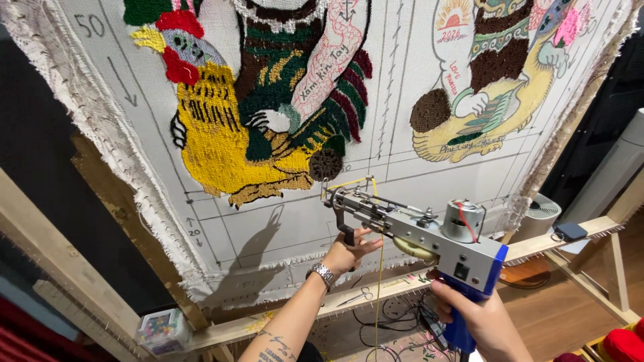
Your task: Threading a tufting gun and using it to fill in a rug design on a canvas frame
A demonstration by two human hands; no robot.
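A: What's in the hands rn?

B: A tufting gun (429,234), centre-right of the frame, nose up against the cloth (282,214) just below the yellow rooster (221,134). Right hand (479,322), lower right, is wrapped tight round the blue grip. Left hand (345,253), centre, is curled round the black front handle, w/ a metal watch (323,273) on the wrist.

A: Looks heavy?

B: I'd say so: metal body, motor on top, prob. front-heavy. Rigid, not fragile, but the needle end looks sharp. Two-handed hold seems right, blue grip plus front handle, fingers away from the tip.

A: And the yarn?

B: Thin yellow yarn (380,281) hangs from the gun down to the bottom of the frame. Soft, prob. snags easily, so keep it slack.

A: The cloth?

B: Stretched on a wooden frame (570,240); looks taut but it'd give under pressure. A second tufted figure (490,87) sits upper right. Scissors (359,296) lie on the lower bar, centre bottom; a small patterned box (161,330) sits lower left.
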